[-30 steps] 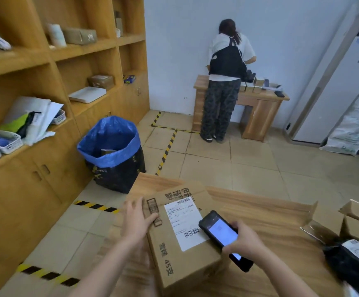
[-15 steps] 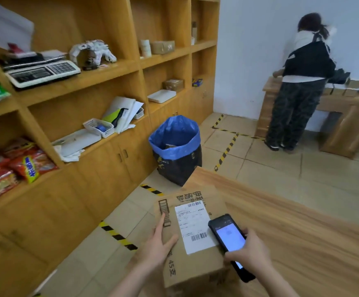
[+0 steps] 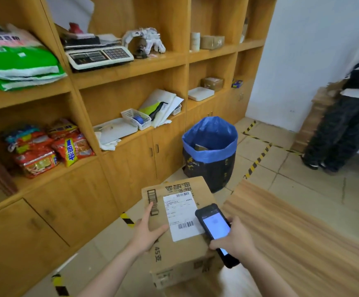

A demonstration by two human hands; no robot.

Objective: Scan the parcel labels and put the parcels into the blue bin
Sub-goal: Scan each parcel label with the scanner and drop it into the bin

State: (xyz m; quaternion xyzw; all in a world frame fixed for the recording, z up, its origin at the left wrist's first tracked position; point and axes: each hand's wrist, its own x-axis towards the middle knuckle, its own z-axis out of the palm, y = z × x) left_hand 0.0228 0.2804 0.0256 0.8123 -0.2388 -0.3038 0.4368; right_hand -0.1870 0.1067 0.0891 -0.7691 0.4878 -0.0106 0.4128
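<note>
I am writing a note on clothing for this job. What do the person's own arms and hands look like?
The left hand and the right hand are bare: no gloves, no ring or watch that shows. The left forearm and right forearm are uncovered too; no sleeve is in view.

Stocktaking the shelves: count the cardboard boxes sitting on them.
2. The upper box sits beside a pale roll; the lower box sits one shelf down, behind a white tray. More may be hidden deeper inside.

We are pressing our left hand (image 3: 148,232) flat on a box (image 3: 180,251) and gripping a scanner (image 3: 215,227) beside its label (image 3: 180,215) in our right hand (image 3: 236,241); a bin (image 3: 208,156) is standing ahead.
</note>
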